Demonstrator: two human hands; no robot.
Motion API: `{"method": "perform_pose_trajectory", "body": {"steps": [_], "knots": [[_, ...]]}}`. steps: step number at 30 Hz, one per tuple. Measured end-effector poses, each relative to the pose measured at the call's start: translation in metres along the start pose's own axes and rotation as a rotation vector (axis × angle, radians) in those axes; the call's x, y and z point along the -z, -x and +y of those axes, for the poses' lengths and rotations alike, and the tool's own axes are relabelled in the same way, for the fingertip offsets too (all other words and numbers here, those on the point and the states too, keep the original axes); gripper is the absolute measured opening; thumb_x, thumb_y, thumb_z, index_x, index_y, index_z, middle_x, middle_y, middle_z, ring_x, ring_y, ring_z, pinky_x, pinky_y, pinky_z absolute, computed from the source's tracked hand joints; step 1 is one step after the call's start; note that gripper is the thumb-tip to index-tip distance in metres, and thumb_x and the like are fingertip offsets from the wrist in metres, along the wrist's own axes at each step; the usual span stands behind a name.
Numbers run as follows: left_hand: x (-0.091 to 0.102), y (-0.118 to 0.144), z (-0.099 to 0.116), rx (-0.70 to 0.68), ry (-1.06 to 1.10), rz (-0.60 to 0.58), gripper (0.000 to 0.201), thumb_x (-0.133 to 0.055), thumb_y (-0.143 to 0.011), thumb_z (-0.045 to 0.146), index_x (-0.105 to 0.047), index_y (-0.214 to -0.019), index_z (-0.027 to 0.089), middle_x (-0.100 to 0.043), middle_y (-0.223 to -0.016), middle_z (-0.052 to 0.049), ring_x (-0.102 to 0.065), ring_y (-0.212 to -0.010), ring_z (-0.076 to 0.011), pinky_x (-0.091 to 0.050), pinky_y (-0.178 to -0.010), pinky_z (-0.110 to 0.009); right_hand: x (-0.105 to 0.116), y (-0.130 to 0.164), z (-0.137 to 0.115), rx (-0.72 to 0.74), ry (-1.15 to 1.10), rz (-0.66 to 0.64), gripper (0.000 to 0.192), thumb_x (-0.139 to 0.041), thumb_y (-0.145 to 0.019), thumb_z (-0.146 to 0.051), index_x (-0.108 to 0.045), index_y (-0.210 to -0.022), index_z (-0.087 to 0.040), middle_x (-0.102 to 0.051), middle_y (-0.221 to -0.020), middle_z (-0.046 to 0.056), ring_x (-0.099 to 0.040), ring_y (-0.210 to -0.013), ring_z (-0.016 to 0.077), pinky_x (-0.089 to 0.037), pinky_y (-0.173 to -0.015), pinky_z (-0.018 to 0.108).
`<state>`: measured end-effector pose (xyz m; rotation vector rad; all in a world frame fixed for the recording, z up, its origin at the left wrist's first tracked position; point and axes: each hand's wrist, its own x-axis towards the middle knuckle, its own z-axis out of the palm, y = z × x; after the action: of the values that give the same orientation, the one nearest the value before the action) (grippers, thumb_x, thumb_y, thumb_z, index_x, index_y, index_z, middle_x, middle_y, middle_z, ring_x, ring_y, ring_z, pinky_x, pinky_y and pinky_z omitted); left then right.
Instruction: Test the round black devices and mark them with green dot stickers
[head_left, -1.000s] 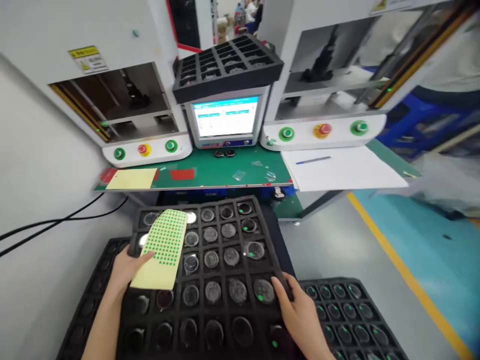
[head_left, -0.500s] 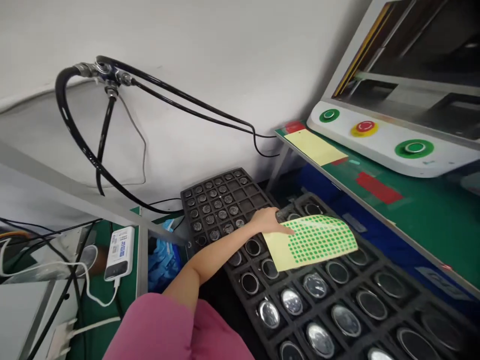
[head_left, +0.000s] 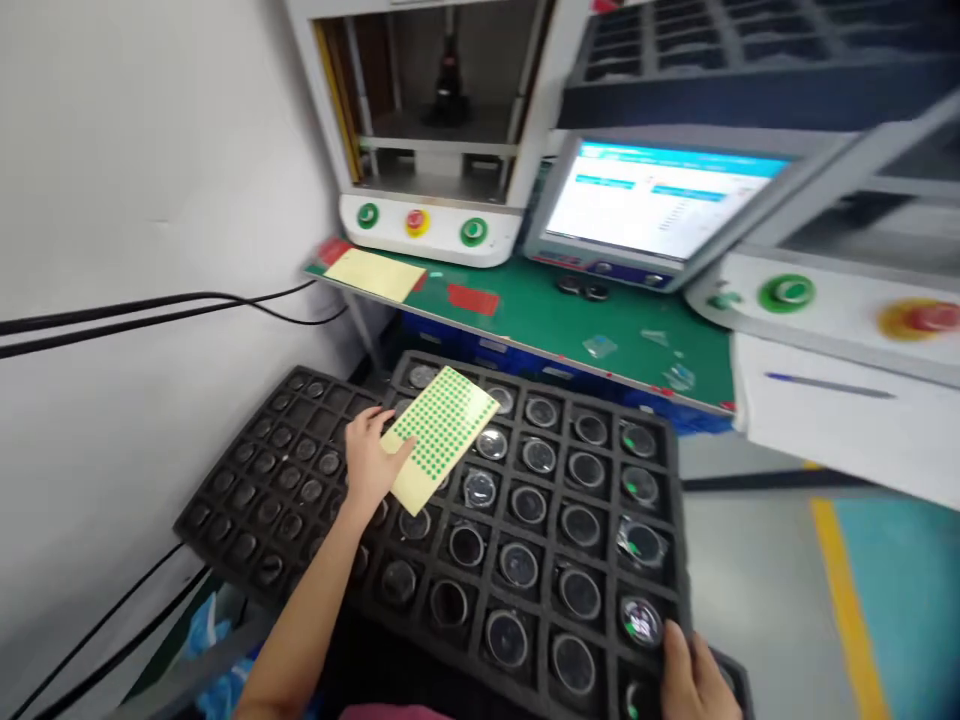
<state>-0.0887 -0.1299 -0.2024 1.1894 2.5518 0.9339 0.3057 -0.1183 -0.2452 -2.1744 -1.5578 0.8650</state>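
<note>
Two hands on black foam tray (head_left: 679, 520). Left hand (head_left: 369, 462), grip pinching yellow sticker sheet (head_left: 439, 436) of green dots, sheet lying over tray's far-left corner cells. Right hand (head_left: 694, 680) at tray's near-right corner, fingers curled on edge, grip clenched on it. Second tray (head_left: 262, 470) alongside left. Green desk (head_left: 540, 320) beyond.

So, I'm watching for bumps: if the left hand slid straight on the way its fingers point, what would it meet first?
Probably just the sticker sheet the left hand already holds, lying over the black tray.
</note>
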Motion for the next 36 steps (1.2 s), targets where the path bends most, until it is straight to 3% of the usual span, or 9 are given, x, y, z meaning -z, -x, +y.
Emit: {"method": "perform_pose_trajectory", "body": {"steps": [7, 13, 19, 22, 26, 29, 31, 34, 36], "knots": [[-0.004, 0.006, 0.008, -0.090, -0.152, 0.042, 0.037, -0.076, -0.070, 0.034, -0.067, -0.101, 0.015, -0.054, -0.118, -0.015, -0.053, -0.109, -0.0324, -0.044, -0.098, -0.046, -0.009, -0.007, -0.001, -0.076, -0.062, 0.034, 0.062, -0.036, -0.070, -0.081, -0.059, -0.075, -0.023, -0.074, -0.090, 0.018, -0.068, -0.092, 0.0352, -0.055, -0.075, 0.043], [0.004, 0.000, 0.019, 0.082, -0.187, -0.069, 0.053, -0.077, -0.065, 0.035, -0.063, -0.113, 0.014, -0.058, -0.105, -0.010, -0.060, -0.075, -0.0219, -0.052, -0.077, -0.038, 0.002, -0.017, -0.009, -0.039, -0.051, 0.053, 0.062, -0.037, -0.077, -0.071, -0.061, -0.095, -0.017, -0.069, -0.099, 0.018, -0.066, -0.092, 0.0329, -0.053, -0.082, 0.046], [0.015, 0.004, 0.031, 0.272, 0.142, -0.173, 0.031, -0.063, -0.073, 0.045, -0.069, -0.080, 0.015, -0.066, -0.068, -0.004, -0.062, -0.065, -0.0220, -0.049, -0.059, -0.029, 0.014, -0.006, -0.062, 0.389, -0.049, 0.315, 0.032, -0.046, -0.087, -0.050, -0.061, -0.089, -0.021, -0.069, -0.092, 0.013, -0.066, -0.089, 0.0273, -0.052, -0.084, 0.043], [0.015, 0.020, 0.052, 0.314, 0.368, -0.174, 0.038, -0.062, -0.075, 0.049, -0.070, -0.085, 0.014, -0.071, -0.073, -0.004, -0.063, -0.065, -0.0204, -0.051, -0.055, -0.026, 0.008, 0.006, -0.101, 0.478, -0.221, 0.051, 0.027, -0.049, -0.089, -0.044, -0.066, -0.083, -0.023, -0.073, -0.082, 0.009, -0.069, -0.078, 0.0233, -0.056, -0.075, 0.037], [0.008, 0.047, 0.084, 0.299, 0.513, -0.194, 0.034, -0.067, -0.074, 0.047, -0.072, -0.085, 0.014, -0.072, -0.072, -0.004, -0.065, -0.066, -0.0185, -0.053, -0.058, -0.024, -0.011, 0.013, -0.143, 0.343, -0.613, -0.466, 0.036, -0.060, -0.085, -0.052, -0.069, -0.099, -0.020, -0.076, -0.092, 0.008, -0.072, -0.081, 0.0216, -0.060, -0.076, 0.036], [0.003, 0.062, 0.098, 0.364, 0.610, -0.412, 0.036, -0.076, -0.065, 0.047, -0.073, -0.079, 0.014, -0.072, -0.069, -0.006, -0.067, -0.065, -0.0212, -0.055, -0.058, -0.027, -0.018, 0.013, -0.157, 0.269, -0.780, -0.674, 0.033, -0.063, -0.085, -0.050, -0.069, -0.090, -0.018, -0.076, -0.080, 0.006, -0.071, -0.070, 0.0185, -0.060, -0.065, 0.031], [0.002, 0.068, 0.104, 0.413, 0.667, -0.564, 0.038, -0.078, -0.061, 0.047, -0.075, -0.078, 0.014, -0.074, -0.072, -0.008, -0.070, -0.067, -0.0246, -0.058, -0.061, -0.031, -0.018, 0.013, -0.159, 0.346, -0.747, -0.498, 0.022, -0.065, -0.087, -0.040, -0.069, -0.090, -0.019, -0.075, -0.078, 0.004, -0.070, -0.068, 0.0173, -0.059, -0.061, 0.028], [0.002, 0.071, 0.109, 0.394, 0.645, -0.588, 0.032, -0.076, -0.065, 0.044, -0.076, -0.078, 0.015, -0.076, -0.075, -0.007, -0.071, -0.071, -0.0254, -0.059, -0.065, -0.033, -0.014, 0.014, -0.159, 0.711, -0.561, -0.006, 0.018, -0.069, -0.083, -0.020, -0.068, -0.101, -0.022, -0.075, -0.092, 0.005, -0.070, -0.084, 0.0182, -0.058, -0.075, 0.032], [0.003, 0.072, 0.112, 0.380, 0.625, -0.583, 0.027, -0.076, -0.064, 0.041, -0.076, -0.074, 0.016, -0.075, -0.072, -0.006, -0.071, -0.069, -0.0241, -0.058, -0.063, -0.030, -0.010, 0.014, -0.158, 0.956, -0.450, 0.069, 0.019, -0.066, -0.085, -0.013, -0.068, -0.101, -0.023, -0.075, -0.093, 0.005, -0.068, -0.087, 0.0180, -0.057, -0.079, 0.033]]}}
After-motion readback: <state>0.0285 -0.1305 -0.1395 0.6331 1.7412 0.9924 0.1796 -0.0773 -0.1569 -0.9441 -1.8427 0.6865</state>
